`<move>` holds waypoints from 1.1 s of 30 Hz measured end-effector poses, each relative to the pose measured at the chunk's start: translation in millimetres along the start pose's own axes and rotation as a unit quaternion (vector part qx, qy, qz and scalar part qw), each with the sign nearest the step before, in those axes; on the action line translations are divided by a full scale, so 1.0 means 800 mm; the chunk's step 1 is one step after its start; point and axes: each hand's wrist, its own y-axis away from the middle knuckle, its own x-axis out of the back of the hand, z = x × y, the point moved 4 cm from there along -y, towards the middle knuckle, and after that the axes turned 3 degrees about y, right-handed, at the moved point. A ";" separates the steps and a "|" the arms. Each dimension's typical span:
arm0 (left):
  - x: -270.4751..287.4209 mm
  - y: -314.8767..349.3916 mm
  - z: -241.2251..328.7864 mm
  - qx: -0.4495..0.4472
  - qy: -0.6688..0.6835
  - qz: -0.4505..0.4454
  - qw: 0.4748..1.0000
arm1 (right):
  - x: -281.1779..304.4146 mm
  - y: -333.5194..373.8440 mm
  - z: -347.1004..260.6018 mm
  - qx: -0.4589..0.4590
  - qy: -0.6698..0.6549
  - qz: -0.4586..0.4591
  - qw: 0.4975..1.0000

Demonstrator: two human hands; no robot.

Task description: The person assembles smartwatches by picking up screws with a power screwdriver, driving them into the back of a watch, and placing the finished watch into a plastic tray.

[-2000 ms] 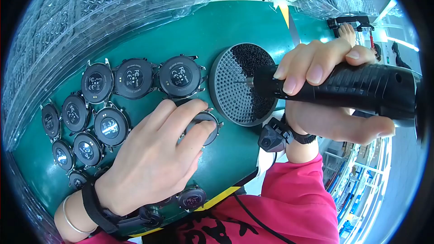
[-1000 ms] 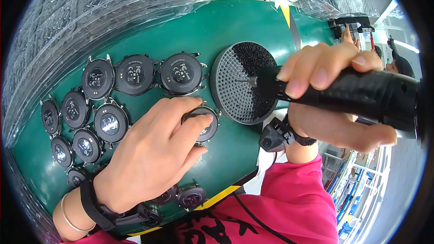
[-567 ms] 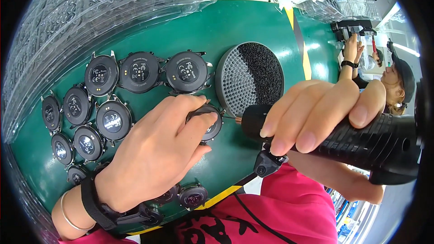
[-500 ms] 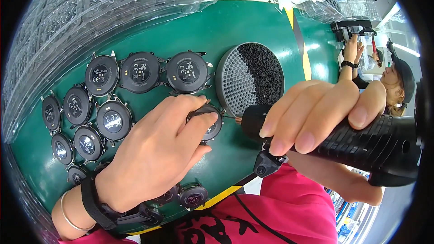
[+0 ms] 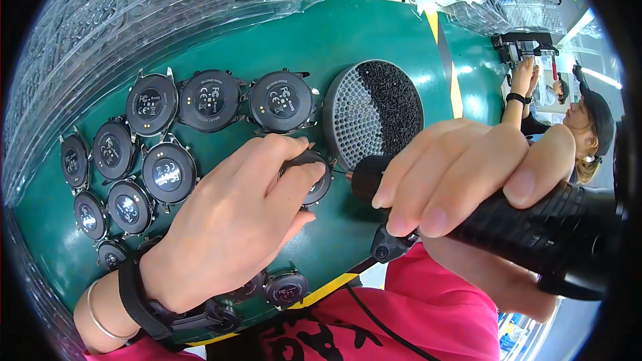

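Note:
Between the thumb and fingers of my left hand [image 5: 234, 210] is a round black watch case [image 5: 319, 186], back side up, partly hidden by the fingers. My right hand [image 5: 461, 174] wraps round a black electric screwdriver [image 5: 521, 234], which lies slanted with its nose toward the case. The bit's tip reaches close to the case's right edge; I cannot tell whether it touches. Just beyond the nose stands a round grey tray [image 5: 354, 117], a perforated plate with a heap of tiny black screws [image 5: 394, 107] over its right part.
Several more watch cases [image 5: 210, 100] lie face down in rows on the green table [image 5: 368, 33]. Clear plastic trays [image 5: 187, 7] are stacked along the far left. A small black camera [image 5: 389, 244] hangs below my right hand. A co-worker [image 5: 588, 120] sits at the far right.
The screwdriver's rear end has dipped and its nose has shifted slightly left. My left hand keeps its hold on the watch case, nearly still.

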 end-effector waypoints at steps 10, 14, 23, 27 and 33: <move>-0.005 -0.020 0.006 0.012 -0.009 -0.001 1.000 | 0.019 -0.007 0.001 0.020 -0.012 0.021 1.000; -0.005 -0.020 0.007 0.017 0.001 0.000 1.000 | 0.034 -0.017 -0.010 -0.010 0.034 -0.069 0.997; 0.001 -0.011 0.004 0.018 0.004 -0.003 1.000 | 0.013 -0.011 0.003 0.015 -0.003 -0.036 0.999; 0.001 -0.005 0.004 0.012 0.000 0.001 1.000 | 0.002 -0.007 -0.014 -0.095 -0.037 -0.025 0.994; 0.000 0.002 0.004 0.000 -0.021 0.009 1.000 | -0.012 0.000 -0.014 -0.087 -0.033 -0.011 0.996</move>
